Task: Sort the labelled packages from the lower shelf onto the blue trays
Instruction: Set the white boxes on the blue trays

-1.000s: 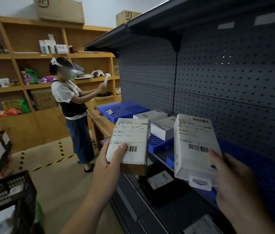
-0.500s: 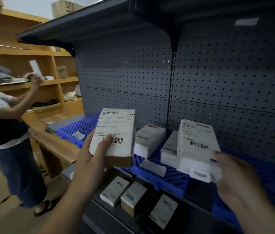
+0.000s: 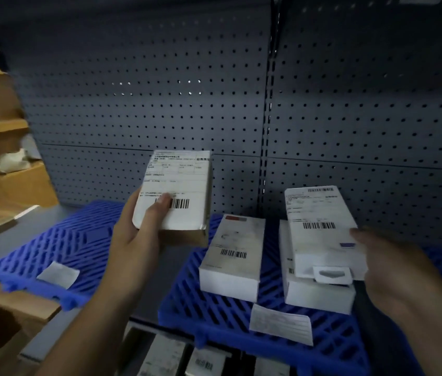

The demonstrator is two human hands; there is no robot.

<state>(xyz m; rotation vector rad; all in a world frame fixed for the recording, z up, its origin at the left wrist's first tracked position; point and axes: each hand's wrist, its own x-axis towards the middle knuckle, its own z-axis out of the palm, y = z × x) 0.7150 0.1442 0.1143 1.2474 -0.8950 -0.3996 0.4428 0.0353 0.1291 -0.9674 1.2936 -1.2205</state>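
While both hands are loaded, the head view shows two labelled packages raised above the shelf that carries the blue trays. The left hand (image 3: 133, 240) grips a brown-based carton (image 3: 176, 194) from below and from its left side, thumb pressed on the label face beside the barcode; the carton is held clear of the left blue tray (image 3: 59, 245), which carries only a loose paper slip (image 3: 58, 274). The right hand (image 3: 393, 270) is closed on the right edge of a white hang-tab box (image 3: 323, 234), held just above a white box (image 3: 320, 294) lying on the middle blue tray (image 3: 214, 321). A second white box (image 3: 232, 256) lies beside it on the same tray, with a printed slip (image 3: 281, 322) in front. More labelled packages (image 3: 203, 362) are partly visible on the lower shelf at the bottom edge. The grey pegboard back panel (image 3: 160, 90) closes the rear.

Handling, as a judgement: both packages appear light and rigid, since each is carried one-handed without sagging. Thin cardboard walls may dent under a hard pinch, and the smooth label faces may slip. Grip across the long edges near the lower half, keeping the barcode uncovered. The hang-tab is unsuited as a grip point, as it would likely tear.
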